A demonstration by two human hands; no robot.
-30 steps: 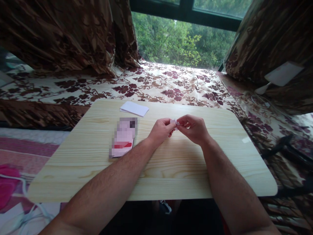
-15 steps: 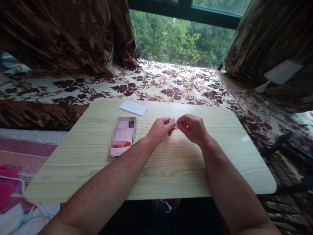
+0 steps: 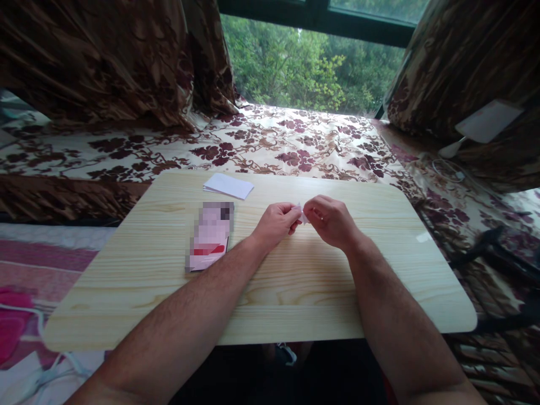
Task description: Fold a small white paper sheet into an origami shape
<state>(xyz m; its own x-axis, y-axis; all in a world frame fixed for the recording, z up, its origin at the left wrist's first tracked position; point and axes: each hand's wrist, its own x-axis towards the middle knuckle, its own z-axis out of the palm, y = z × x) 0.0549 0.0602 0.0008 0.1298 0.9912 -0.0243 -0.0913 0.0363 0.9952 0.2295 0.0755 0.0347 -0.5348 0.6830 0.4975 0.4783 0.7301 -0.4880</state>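
Note:
Between my two hands is a small piece of white paper [image 3: 302, 215], mostly covered by fingers. My left hand [image 3: 277, 224] pinches its left side with thumb and forefinger. On the other side my right hand [image 3: 331, 219] is closed at the paper's right edge, its fingertips partly hidden. Both hands are just above the light wooden table [image 3: 295, 287]. Left of my left hand lies a pink rectangular thing [image 3: 213, 230], blurred out by pixels, with a red band and a dark corner. Behind it rests a small stack of folded white paper [image 3: 230, 185].
A small whitish scrap or patch [image 3: 423, 237] shows at the table's right side. Past the far edge spreads a flowered cloth [image 3: 295, 140] below the window. A white lamp [image 3: 487, 121] stands at right. White cables [image 3: 40, 318] and a pink object [image 3: 14, 320] are at lower left.
Very little differs. My hands keep hold of the small paper in the same place, and the view has shifted slightly.

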